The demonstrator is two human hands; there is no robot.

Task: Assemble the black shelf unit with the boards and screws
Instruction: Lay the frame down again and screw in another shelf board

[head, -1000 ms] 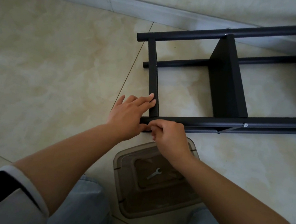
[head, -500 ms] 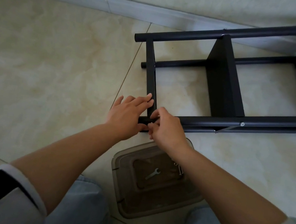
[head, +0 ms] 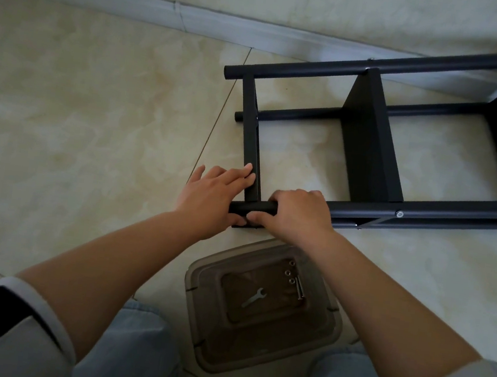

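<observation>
If we twist too hard, the near tube (head: pixel 252 208) could slip off the end board (head: pixel 251 133) and misalign the joint. Our left hand (head: pixel 211 198) rests flat-fingered on that board, thumb under the tube; our right hand (head: pixel 295 216) curls around the tube. The shelf unit (head: pixel 369 133) lies on the floor (head: pixel 97 95), far right.

No words, numbers or signs to read anywhere — not on the black shelf unit (head: pixel 366 133), not on the brown box (head: pixel 262 306) with the screws (head: pixel 295 281).
</observation>
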